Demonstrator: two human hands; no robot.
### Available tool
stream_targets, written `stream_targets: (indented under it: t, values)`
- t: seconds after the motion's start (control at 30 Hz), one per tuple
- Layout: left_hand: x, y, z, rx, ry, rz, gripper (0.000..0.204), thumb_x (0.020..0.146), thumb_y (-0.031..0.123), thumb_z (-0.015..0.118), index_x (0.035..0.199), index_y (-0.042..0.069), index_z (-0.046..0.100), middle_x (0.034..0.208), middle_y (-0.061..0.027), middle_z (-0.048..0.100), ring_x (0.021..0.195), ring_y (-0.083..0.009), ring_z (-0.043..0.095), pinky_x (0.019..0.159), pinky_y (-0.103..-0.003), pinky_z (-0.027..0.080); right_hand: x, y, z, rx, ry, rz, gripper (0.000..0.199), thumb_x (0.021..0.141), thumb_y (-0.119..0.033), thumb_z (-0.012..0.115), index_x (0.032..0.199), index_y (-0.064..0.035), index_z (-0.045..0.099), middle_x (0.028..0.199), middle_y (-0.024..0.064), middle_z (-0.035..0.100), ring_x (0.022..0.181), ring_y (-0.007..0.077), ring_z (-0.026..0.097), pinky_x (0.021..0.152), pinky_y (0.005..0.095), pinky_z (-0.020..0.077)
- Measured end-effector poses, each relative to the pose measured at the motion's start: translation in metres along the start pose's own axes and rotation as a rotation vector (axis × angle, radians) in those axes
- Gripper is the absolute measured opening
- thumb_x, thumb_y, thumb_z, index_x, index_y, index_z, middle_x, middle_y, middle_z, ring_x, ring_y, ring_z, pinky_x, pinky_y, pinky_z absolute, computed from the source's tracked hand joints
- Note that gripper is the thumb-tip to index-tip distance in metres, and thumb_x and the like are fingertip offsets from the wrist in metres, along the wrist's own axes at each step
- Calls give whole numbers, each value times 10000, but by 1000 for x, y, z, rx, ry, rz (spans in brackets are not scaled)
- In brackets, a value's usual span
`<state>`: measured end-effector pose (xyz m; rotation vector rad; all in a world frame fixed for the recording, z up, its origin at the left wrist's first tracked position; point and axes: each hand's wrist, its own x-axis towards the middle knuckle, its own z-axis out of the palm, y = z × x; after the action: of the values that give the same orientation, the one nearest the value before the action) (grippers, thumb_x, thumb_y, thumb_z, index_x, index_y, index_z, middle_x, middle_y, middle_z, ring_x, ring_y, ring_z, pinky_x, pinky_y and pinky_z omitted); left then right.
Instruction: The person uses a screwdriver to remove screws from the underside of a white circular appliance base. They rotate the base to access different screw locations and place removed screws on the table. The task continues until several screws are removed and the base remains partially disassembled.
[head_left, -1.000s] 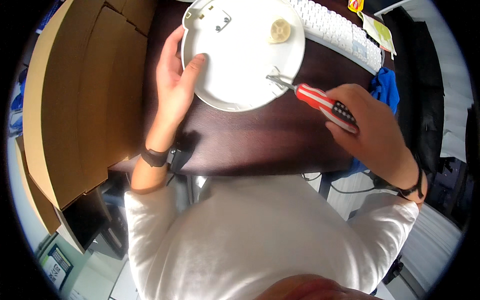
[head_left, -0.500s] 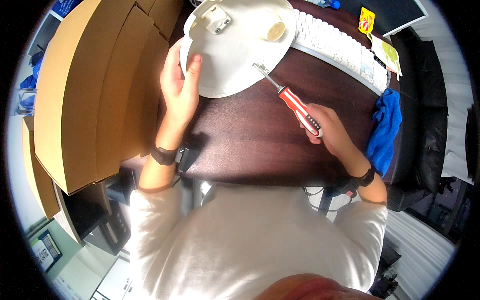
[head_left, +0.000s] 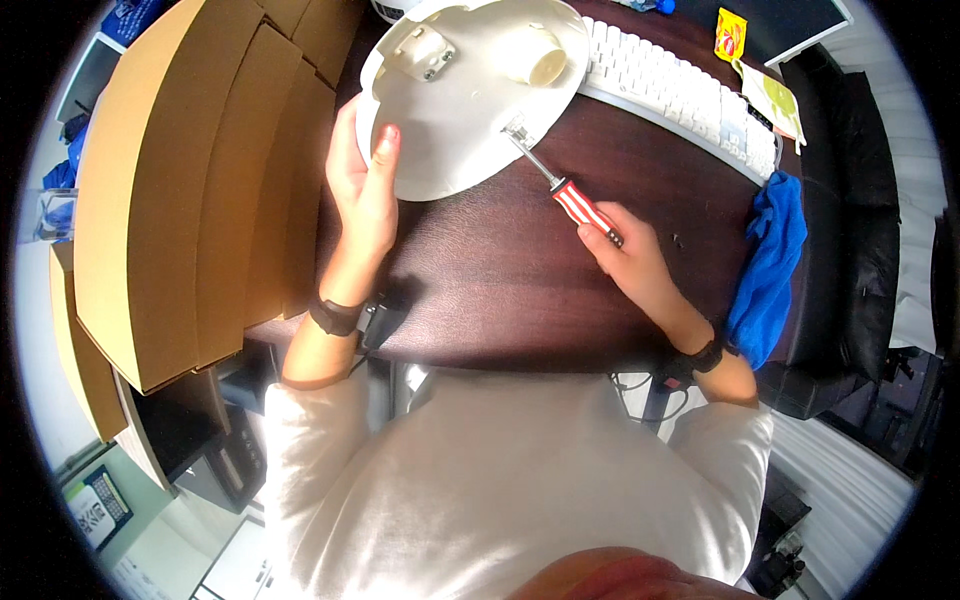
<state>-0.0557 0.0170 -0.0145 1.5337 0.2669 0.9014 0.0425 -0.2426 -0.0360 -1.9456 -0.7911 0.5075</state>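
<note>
My left hand [head_left: 368, 190] grips the left rim of a white, rounded plastic cover [head_left: 450, 130], thumb on the inside and the other fingers behind it. Inside the cover are a small raised block with two screw heads [head_left: 427, 55] and a short round tube [head_left: 544, 66]. Closed round the red-and-white striped handle of a screwdriver [head_left: 580, 203] is my right hand [head_left: 630, 255]. The screwdriver's metal shaft slants up and left, its tip at a small clip-like fitting [head_left: 517, 128] near the cover's right edge. Whether the tip sits in a screw, I cannot tell.
A white keyboard [head_left: 680, 100] lies beyond the cover on the dark wooden table [head_left: 480, 290]. Small dark bits [head_left: 678, 241] rest right of my right hand. A blue cloth [head_left: 768, 270] hangs at the right edge; cardboard boxes [head_left: 200, 190] stand close on the left.
My right hand has shifted its grip on the screwdriver, and the handle has turned, showing its stripes. The cover has tipped slightly and come a little nearer with my left hand.
</note>
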Motion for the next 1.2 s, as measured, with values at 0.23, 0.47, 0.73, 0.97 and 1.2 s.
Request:
stream_targets:
  t: [0.23, 0.47, 0.73, 0.97, 1.2]
  values:
    - [-5, 4, 2, 138, -26, 115, 330, 853, 179, 572, 1110, -14, 498, 940, -34, 533, 870, -104, 488, 787, -240, 388, -2, -4, 1, 536, -158, 360, 257, 890, -244, 517, 979, -7, 558, 693, 41, 547, 458, 65, 449, 391, 210, 327]
    - [-6, 2, 3, 157, 11, 170, 285, 848, 153, 574, 1072, -15, 524, 852, -16, 536, 770, -91, 486, 704, -223, 397, 1, -1, -1, 1098, -312, 598, 300, 905, -278, 484, 1010, 0, 523, 722, 40, 517, 429, 45, 385, 333, 185, 250]
    - [-6, -3, -2, 210, 75, 175, 270, 849, 173, 590, 1041, -13, 550, 812, -4, 540, 721, -83, 483, 668, -218, 398, 3, -5, 15, -156, 156, -188, 293, 875, -286, 548, 963, -6, 551, 663, 24, 511, 457, 76, 458, 378, 203, 323]
    - [-8, -5, -4, 205, 36, 143, 279, 850, 170, 589, 1043, -27, 551, 810, 6, 532, 731, -77, 480, 671, -213, 390, 2, -17, 0, 709, -140, 467, 286, 886, -255, 471, 984, 2, 549, 708, 40, 553, 553, 131, 521, 484, 265, 415]
    - [-8, -9, -5, 140, 33, 118, 286, 847, 167, 594, 1049, -30, 548, 825, 2, 533, 754, -76, 479, 696, -213, 389, 1, -3, -5, 1366, -256, 672, 344, 906, -318, 411, 1061, -37, 537, 843, 73, 581, 604, 120, 524, 475, 247, 408]
